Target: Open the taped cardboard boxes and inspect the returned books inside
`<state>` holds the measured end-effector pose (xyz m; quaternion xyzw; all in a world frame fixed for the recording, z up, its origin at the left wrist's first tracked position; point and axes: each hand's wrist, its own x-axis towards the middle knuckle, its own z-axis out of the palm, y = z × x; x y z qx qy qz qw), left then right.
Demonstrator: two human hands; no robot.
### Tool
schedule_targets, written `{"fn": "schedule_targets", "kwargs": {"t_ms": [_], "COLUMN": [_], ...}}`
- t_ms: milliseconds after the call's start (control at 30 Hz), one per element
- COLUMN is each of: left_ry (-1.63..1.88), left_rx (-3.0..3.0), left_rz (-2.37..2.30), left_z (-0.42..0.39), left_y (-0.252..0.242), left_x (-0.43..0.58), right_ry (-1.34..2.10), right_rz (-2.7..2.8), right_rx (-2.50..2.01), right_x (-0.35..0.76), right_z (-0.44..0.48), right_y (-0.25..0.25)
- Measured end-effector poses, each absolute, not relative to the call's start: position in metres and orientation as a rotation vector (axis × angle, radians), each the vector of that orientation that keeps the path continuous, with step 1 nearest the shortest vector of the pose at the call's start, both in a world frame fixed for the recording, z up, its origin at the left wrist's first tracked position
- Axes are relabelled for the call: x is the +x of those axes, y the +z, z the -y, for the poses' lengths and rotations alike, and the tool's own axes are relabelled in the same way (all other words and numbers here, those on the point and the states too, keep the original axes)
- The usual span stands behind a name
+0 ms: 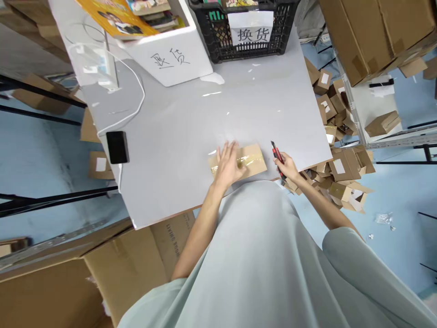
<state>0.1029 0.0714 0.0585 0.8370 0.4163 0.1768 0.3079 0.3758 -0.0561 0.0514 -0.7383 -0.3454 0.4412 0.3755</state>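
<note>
A small cardboard box (pixel 254 167), with shiny clear tape along its top, lies near the front edge of the grey-white table (pixel 170 150). My left hand (pixel 227 166) rests on the box's left part, fingers stretched out and covering some of it. To the right of the box, my right hand (pixel 288 166) is closed around a red and black utility knife (pixel 278 158). The knife's tip points up and away from me, apart from the box.
A white foam box (pixel 184 64) and a black crate (pixel 247 50) stand at the table's back. A cabled black device (pixel 117 147) and a power strip (pixel 102 68) lie left. Opened cartons (pixel 344 164) pile on the floor at right; a large carton (pixel 136 259) stands front left.
</note>
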Motion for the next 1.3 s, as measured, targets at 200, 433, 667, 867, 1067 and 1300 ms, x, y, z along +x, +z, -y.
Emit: {"fn": "schedule_targets", "kwargs": {"t_ms": [200,433,667,867,1067,1300], "left_ry": [0.241,0.278,0.389,0.356,0.368,0.371], "left_rx": [2.276,2.287,2.285,2.343,2.385,2.393], "left_rz": [-1.025,-1.095,-1.250,-1.271,-1.271,-1.290], "left_z": [-0.094,-0.081,-0.061,-0.060,-0.058,-0.058], "left_y": [0.048,0.046,0.021,0.012,0.011,0.012], "left_x": [0.153,0.109,0.051,0.050,0.050,0.050], "right_ry": [1.384,1.523,1.236,1.086,1.001,0.977], "right_rz": [0.337,0.457,1.164,1.534,1.727,1.898], "right_rx": [-1.604,-1.521,-1.662,-1.828,-1.893,-1.933], "right_x": [0.320,0.291,0.282,0.300,0.305,0.314], "right_z": [0.045,0.037,0.033,0.036,0.030,0.017], "right_y": [0.026,0.014,0.022,0.030,0.038,0.049]}}
